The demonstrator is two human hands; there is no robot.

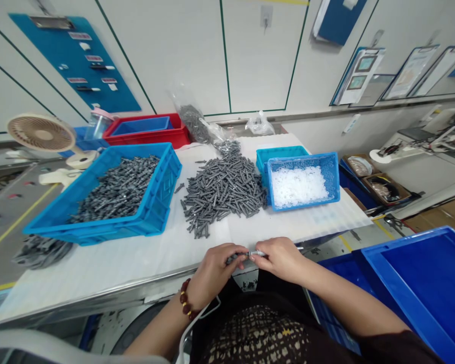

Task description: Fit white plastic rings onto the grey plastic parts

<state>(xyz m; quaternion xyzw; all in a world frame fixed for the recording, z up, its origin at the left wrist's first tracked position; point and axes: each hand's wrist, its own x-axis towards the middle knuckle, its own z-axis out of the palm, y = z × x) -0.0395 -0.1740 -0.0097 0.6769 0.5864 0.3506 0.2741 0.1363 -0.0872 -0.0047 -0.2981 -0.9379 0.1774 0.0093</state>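
Observation:
Both hands meet just over the table's front edge. Between them is a small grey plug-shaped part (256, 253), paler toward the right. My left hand (220, 265) is closed around its darker end, and a beaded bracelet circles that wrist. The fingers of my right hand (280, 259) pinch the lighter end; a thin pale tip sticks out behind this hand, and I cannot make out what it belongs to. Just beyond lies a heap of similar grey parts (225, 189). Small white rings (299, 186) fill the bottom of a tilted blue bin (333, 177) at the right.
A large blue crate (159, 222) of dark grey parts stands at the left. Behind are a red bin (147, 141), plastic bags (191, 119) and a teal bin (280, 151). A fan (41, 134) stands far left. Big blue crates (420, 283) sit at my right, below table level.

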